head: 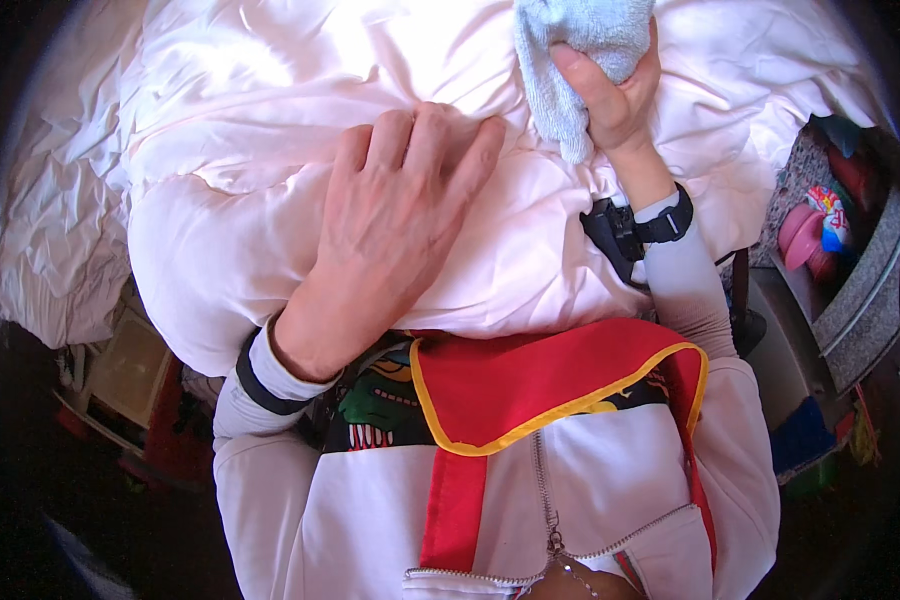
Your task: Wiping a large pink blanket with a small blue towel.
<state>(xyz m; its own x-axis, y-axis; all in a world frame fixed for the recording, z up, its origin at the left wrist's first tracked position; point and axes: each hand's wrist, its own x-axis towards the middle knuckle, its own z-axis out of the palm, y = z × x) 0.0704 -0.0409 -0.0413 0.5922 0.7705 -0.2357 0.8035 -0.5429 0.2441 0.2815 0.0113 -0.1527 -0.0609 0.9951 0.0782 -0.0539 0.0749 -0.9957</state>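
A pale pink quilt lies bunched before me, its front edge puffed up in thick folds. My left hand rests palm down on it, fingers apart and bent; creases run out from the fingertips, which are partly hidden by the bent fingers. In my right hand is a light blue terry cloth, gripped between the thumb and the fingers behind it. One corner of the cloth hangs down onto the quilt. The top of the cloth is cut off by the picture's edge.
A black device on a wrist strap touches the quilt by my right wrist. On the right, a pink object and a colourful wrapper sit near a grey-edged piece. A framed panel stands low on the left.
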